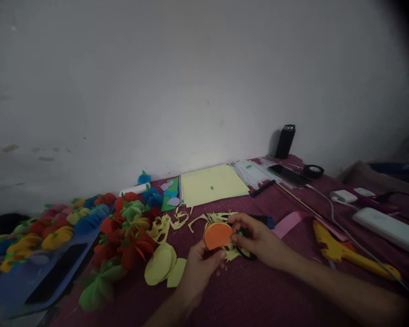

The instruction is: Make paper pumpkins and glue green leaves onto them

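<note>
Over desk [252, 295], my left hand [201, 265] pinches orange disc [216, 237] at lower edge; my right hand [250, 231] curls at its right edge, grip unclear. Uneven pull could crease disc; loose pinch could drop it among yellow scraps [232, 255].

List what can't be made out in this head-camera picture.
All in the head view:
Left hand: some fingers hidden behind the orange paper.
Black object: mostly covered by the right hand.
Dark can: any lettering too small and dim.
Black item: cut off by the left edge.
</note>
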Available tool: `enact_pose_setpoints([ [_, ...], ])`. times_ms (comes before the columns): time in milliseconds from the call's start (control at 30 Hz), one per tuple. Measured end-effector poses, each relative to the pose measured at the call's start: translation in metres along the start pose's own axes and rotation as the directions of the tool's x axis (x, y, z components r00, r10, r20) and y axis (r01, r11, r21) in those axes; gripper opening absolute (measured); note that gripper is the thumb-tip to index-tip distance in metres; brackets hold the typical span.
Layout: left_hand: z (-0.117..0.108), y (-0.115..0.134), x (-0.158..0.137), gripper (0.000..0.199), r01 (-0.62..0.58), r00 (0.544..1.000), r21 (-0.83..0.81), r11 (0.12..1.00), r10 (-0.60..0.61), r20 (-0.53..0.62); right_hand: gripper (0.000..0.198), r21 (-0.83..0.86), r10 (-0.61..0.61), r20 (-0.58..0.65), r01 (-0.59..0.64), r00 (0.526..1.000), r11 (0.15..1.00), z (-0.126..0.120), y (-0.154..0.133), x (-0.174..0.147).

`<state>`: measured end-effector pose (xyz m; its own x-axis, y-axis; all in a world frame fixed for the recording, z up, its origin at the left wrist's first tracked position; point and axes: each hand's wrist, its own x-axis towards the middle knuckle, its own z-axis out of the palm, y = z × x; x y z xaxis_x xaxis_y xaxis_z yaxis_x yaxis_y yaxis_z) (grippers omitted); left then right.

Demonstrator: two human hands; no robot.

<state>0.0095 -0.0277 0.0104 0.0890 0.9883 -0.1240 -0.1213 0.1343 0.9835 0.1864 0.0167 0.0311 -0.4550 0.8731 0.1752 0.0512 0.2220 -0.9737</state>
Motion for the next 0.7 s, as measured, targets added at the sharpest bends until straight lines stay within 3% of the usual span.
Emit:
enact_pose_setpoints([
  [267, -0.005, -0.021, 0.012, 0.028, 0.008, 0.995, -0.001, 1.0, -0.008, -0.103, 0.028, 0.179, 0.064, 0.025, -0.067, 0.998, 0.982, 0.012, 0.034, 0.015],
  [500, -0.007, -0.026, 0.014, 0.033, 0.054, 0.995, -0.005, 0.999, -0.055, -0.08, 0.023, 0.105, 0.048, 0.049, -0.053, 0.998, 0.993, 0.009, 0.037, 0.006],
  [700, -0.006, -0.031, 0.013, 0.036, 0.127, 0.988, -0.157, 0.979, -0.138, -0.064, 0.024, 0.019, 0.038, 0.017, -0.038, 0.999, 0.999, 0.012, 0.046, 0.004],
])
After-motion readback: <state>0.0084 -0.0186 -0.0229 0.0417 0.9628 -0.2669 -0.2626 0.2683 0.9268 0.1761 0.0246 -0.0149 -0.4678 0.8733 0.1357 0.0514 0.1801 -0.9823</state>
